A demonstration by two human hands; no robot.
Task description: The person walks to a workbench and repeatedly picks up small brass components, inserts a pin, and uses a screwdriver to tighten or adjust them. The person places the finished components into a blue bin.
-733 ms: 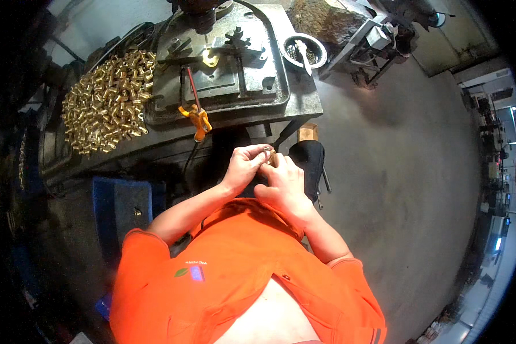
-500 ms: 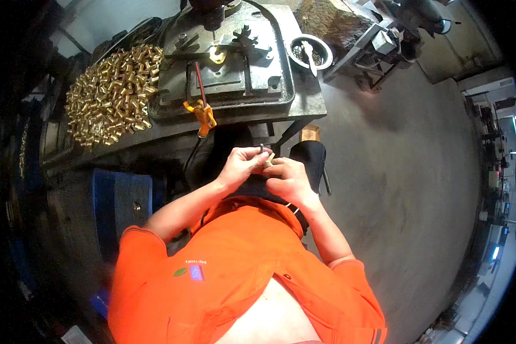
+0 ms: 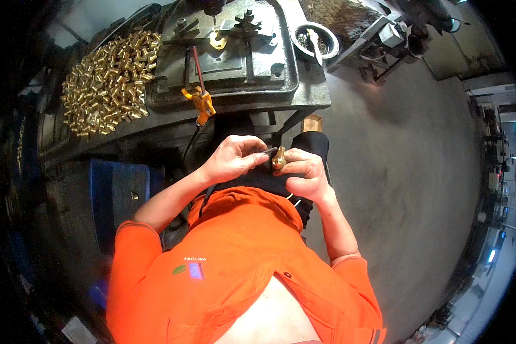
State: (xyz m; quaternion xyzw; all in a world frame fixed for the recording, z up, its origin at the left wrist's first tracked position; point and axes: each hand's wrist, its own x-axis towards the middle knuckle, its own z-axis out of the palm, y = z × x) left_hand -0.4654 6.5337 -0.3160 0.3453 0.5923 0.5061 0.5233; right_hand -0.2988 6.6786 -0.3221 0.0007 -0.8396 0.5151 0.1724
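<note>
Over my lap, my right hand [image 3: 307,172] pinches a small brass fitting [image 3: 278,161] with a round hole in its wider end. Its narrower end points up, away from me. My left hand [image 3: 230,160] grips a short, thin dark rod [image 3: 270,151] between thumb and fingers. That rod's tip sits close beside the fitting; whether they touch I cannot tell. Ahead of my hands, a brass-coloured piece [image 3: 217,40] sits in the fixture on the machine table [image 3: 229,90], under the drill spindle [image 3: 214,7].
A heap of brass fittings [image 3: 112,83] covers the bench's left side. An orange-handled tool with a reddish rod [image 3: 201,104] stands at the front edge. At right is a bowl [image 3: 298,50] of dark bits with a white-handled utensil [image 3: 313,41]. A blue bin [image 3: 117,200] stands lower left.
My hands have drawn slightly apart. In my right hand the brass fitting has come into clearer view, and the dark rod in my left has tipped from upright to nearly level.
</note>
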